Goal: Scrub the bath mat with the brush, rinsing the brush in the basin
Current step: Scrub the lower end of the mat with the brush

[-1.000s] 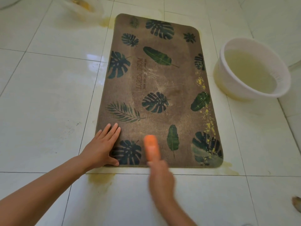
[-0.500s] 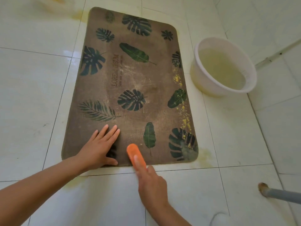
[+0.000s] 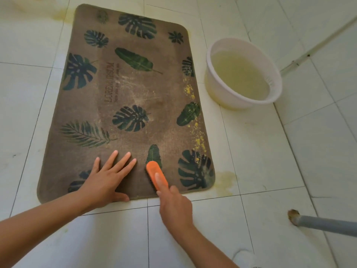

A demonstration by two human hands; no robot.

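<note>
A brown bath mat printed with dark green leaves lies flat on the white tiled floor. Yellow specks run along its right edge. My left hand presses flat on the mat's near edge with the fingers spread. My right hand grips an orange brush, index finger stretched along its back; the brush sits on the mat near the front edge, just right of my left hand. A white basin of cloudy yellowish water stands on the floor to the right of the mat.
A grey pipe with a rusty end comes in from the right near the floor. A white pipe runs along the far right behind the basin. Yellowish puddles stain the tiles at the mat's near right corner and far left corner.
The brush has slid right and slightly forward along the mat's near edge. My left hand stays pressed on the mat. The view has shifted, bringing the grey pipe further in.
</note>
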